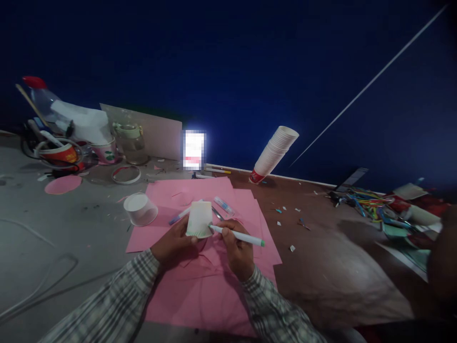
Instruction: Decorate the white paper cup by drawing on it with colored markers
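My left hand [177, 240] grips a white paper cup [200, 216], turned with its wide rim toward me. Short green strokes run along that rim. In my right hand [237, 247] is a white marker [246, 237] with a green end, its tip touching or very close to the cup's right side. Pink paper sheets [200, 305] lie under both hands. Behind the cup rest a blue-tipped marker [178, 216], a clear glue-stick-like tube [223, 206] and partly hidden scissors [217, 214]. A white paper cup [140, 208] stands upside down to the left.
A leaning stack of paper cups [273, 156] stands at the back wall. At left are a glass jar [130, 145], a tape roll [125, 175] and a cup of tools [60, 155]. Colourful strips [367, 202] and a person's arm [442, 257] are at right.
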Motion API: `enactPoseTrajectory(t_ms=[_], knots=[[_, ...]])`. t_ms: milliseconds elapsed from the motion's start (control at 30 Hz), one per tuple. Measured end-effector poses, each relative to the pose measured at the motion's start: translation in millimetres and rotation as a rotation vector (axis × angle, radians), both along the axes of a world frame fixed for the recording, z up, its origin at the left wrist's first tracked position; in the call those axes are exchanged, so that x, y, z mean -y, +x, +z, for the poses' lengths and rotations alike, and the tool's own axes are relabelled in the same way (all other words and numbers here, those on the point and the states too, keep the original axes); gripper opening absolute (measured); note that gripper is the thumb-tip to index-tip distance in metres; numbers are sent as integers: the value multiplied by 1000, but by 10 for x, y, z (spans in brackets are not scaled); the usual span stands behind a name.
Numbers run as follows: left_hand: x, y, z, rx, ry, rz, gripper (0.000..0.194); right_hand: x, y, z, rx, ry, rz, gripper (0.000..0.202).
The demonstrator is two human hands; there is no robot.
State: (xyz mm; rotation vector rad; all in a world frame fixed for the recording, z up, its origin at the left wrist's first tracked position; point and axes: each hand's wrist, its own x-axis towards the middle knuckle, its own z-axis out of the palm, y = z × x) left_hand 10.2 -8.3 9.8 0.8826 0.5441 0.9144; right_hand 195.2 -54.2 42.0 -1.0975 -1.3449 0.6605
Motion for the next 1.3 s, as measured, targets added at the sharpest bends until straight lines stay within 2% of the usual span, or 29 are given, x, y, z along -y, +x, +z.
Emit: enactPoseTrajectory(t_ms=[400,733,1033,1300], knots=[[6,-1,76,5,-5,-2,73,-8,-3,-44,18,13,2,25],[17,14,55,70,-55,-14,66,10,6,0,27,24,71,26],[7,14,57,62,-47,-25,70,16,-4,-32,-181,-96,13,35],[13,22,62,48,-23,-19,71,9,-2,-74,-191,-92,19,40]])
